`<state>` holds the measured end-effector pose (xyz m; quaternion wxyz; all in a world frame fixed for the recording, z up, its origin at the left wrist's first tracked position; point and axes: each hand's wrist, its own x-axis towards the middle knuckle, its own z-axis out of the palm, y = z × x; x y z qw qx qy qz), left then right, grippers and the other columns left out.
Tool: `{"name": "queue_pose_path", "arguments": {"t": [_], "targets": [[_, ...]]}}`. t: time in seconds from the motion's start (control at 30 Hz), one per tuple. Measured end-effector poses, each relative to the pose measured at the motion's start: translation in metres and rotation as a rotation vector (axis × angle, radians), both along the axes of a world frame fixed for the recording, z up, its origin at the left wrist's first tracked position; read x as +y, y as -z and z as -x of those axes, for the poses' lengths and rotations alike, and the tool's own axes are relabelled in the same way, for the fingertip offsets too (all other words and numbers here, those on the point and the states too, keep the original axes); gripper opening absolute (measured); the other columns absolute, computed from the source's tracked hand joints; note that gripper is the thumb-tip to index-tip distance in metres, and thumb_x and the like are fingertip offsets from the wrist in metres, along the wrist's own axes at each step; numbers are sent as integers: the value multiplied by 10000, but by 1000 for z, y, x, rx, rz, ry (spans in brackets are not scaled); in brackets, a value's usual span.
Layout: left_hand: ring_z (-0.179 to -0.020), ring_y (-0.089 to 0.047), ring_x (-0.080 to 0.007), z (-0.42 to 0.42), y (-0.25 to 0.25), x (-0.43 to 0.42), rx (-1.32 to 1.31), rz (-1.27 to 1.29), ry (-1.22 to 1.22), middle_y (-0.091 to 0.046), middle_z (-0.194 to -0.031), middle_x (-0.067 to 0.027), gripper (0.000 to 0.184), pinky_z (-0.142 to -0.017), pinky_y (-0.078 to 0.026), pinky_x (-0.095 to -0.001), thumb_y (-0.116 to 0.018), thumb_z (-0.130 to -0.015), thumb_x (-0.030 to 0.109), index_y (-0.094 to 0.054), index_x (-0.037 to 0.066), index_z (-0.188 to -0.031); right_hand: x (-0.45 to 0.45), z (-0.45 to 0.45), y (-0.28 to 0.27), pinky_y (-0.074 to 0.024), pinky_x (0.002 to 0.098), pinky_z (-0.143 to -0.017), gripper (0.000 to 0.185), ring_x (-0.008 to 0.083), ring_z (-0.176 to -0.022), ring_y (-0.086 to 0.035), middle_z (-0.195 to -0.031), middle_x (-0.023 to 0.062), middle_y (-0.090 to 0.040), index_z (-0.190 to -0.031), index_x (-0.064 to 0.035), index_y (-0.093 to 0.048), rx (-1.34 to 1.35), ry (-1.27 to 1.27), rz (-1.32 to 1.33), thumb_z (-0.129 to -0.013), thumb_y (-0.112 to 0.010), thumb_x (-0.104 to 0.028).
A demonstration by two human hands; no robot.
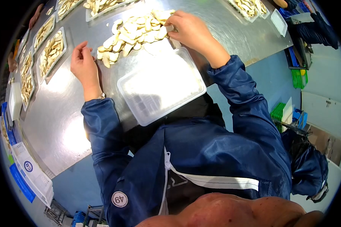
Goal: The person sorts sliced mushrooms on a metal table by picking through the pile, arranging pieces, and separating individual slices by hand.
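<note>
A loose pile of pale cream food slices (134, 32) lies on the metal table, their exact kind not clear. At the pile's right edge, my right hand (189, 32) pinches a pale slice (170, 28) between thumb and fingers. My left hand (83, 66) hovers left of the pile, fingers loosely curled and apart, with nothing visible in it. Between my forearms, at the table's near edge, sits a translucent plastic tray (165, 87) with no slices in it. Glare covers much of its bottom.
Filled trays of slices (52, 55) stand along the left, with others at the back and a filled tray (250, 8) at far right. A white lid or tray (279, 22) lies near the right edge. Other people's hands (35, 19) show at far left. Green crates (278, 113) stand right.
</note>
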<state>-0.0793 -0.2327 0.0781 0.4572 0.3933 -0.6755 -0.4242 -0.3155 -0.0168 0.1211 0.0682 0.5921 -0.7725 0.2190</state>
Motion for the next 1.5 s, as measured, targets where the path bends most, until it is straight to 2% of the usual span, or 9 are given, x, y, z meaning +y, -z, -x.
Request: {"name": "queue_pose_path", "arguments": {"t": [0.33, 0.43, 0.67, 0.77, 0.87, 1.13, 1.33, 1.43, 1.5], "targets": [[-692, -589, -73, 0, 0, 0, -9, 9, -4, -665, -806, -44, 196, -592, -482, -219, -556, -903, 87, -691, 11, -1022, 14, -1, -3, -504, 404, -666, 82, 311, -783, -639, -844, 96, -659, -831, -84, -640, -65, 42, -82, -765, -671, -122], [-692, -591, -72, 0, 0, 0, -13, 16, -12, -665, -806, -41, 196, -594, -482, -218, -556, -903, 87, -693, 14, -1022, 23, 5, -7, -500, 401, -669, 34, 294, -801, -626, -832, 78, -635, -814, -90, -644, 14, -80, 88, -782, -653, -97], [-666, -575, -66, 2, -3, 3, -17, -8, 6, -670, -815, -41, 209, -575, -470, -214, -550, -906, 93, -702, 33, -1036, 47, 33, 3, -518, 374, -716, 140, 292, -835, -639, -903, 94, -655, -919, -77, -678, -133, -58, 150, -813, -611, -14], [-654, -564, -62, 0, -5, 5, -34, -16, -18, -669, -813, -41, 211, -573, -469, -211, -552, -908, 102, -703, 37, -1041, 50, 44, 6, -525, 355, -728, 135, 278, -843, -660, -950, 104, -673, -950, -71, -689, -209, 116, 319, -840, -613, -53], [-642, -559, -64, 1, -1, 2, -3, -19, -2, -666, -815, -40, 208, -567, -466, -212, -553, -908, 103, -703, 37, -1035, 62, 40, -1, -531, 289, -690, 193, 173, -814, -651, -957, 74, -678, -1053, -59, -690, -316, 194, 108, -870, -655, -106], [-598, -503, -59, 1, 0, 1, 1, -47, 14, -643, -830, -43, 194, -545, -424, -195, -554, -925, 87, -679, 13, -1054, 47, 46, 17, -509, 357, -786, 257, 269, -869, -620, -1000, 107, -615, -1023, -72, -699, -139, -92, -7, -805, -650, -199], [-592, -504, -58, 1, 2, 1, 13, -64, 26, -645, -834, -45, 186, -543, -423, -196, -561, -925, 89, -677, 11, -1047, 56, 49, -7, -495, 307, -798, 216, 187, -901, -603, -936, 57, -617, -1027, -57, -681, -402, -131, -240, -857, -674, -191], [-592, -506, -58, 0, 4, -1, 11, -65, 25, -647, -835, -46, 185, -543, -422, -196, -562, -926, 89, -677, 10, -1047, 59, 54, -10, -493, 281, -769, 240, 155, -853, -603, -906, 47, -638, -1035, -52, -680, -904, -151, -156, -876, -691, -230], [-593, -507, -59, 2, 1, 0, -3, -61, 21, -647, -835, -46, 184, -543, -422, -196, -562, -927, 90, -677, 10, -1047, 56, 53, -13, -496, 274, -759, 260, 146, -833, -608, -889, 43, -647, -1038, -49, -680, -883, -150, -169, -885, -695, -258]]}}
